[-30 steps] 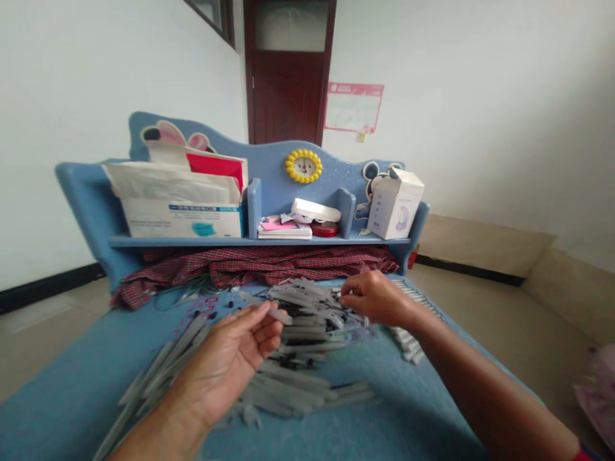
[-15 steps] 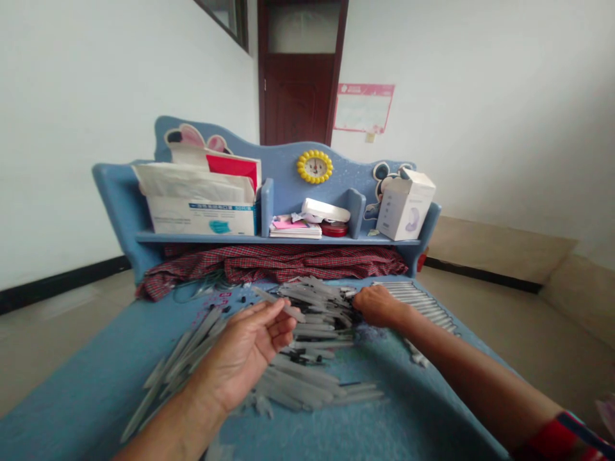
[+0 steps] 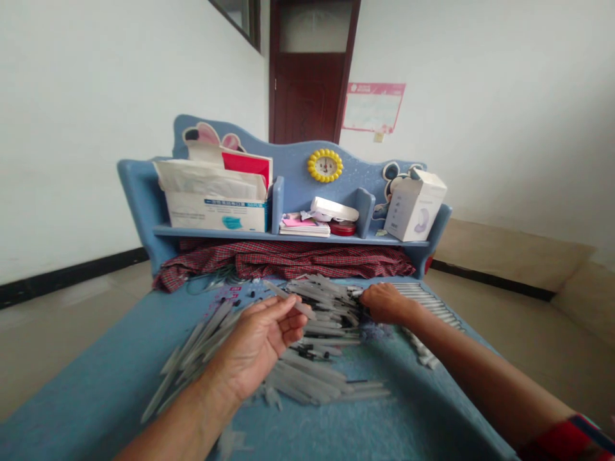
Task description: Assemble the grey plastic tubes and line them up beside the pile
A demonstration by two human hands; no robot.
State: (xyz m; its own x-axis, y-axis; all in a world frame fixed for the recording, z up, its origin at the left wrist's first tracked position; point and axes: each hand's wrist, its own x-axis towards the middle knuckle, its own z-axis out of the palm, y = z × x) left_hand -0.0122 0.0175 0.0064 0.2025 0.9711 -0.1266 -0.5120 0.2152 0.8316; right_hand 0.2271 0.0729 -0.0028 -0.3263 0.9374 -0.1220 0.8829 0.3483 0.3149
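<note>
Left hand (image 3: 263, 339): we see thumb and forefinger pinched together on a translucent tube (image 3: 304, 311), above the pile of similar tubes (image 3: 307, 379). Right hand (image 3: 387, 303): fingers curled at the pile's right side; what they hold, we cannot tell. Surface: blue tabletop (image 3: 365, 435). Beyond: plaid cloth (image 3: 298, 260), blue shelf unit (image 3: 291, 163), then white wall (image 3: 490, 102) and dark red door (image 3: 307, 89).

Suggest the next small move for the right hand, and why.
Perhaps pinch one small dark piece with the right hand: it is already down at the right edge of the pile, while the left hand holds up a pale tube. Whether the right fingers already grip something is hidden.
</note>
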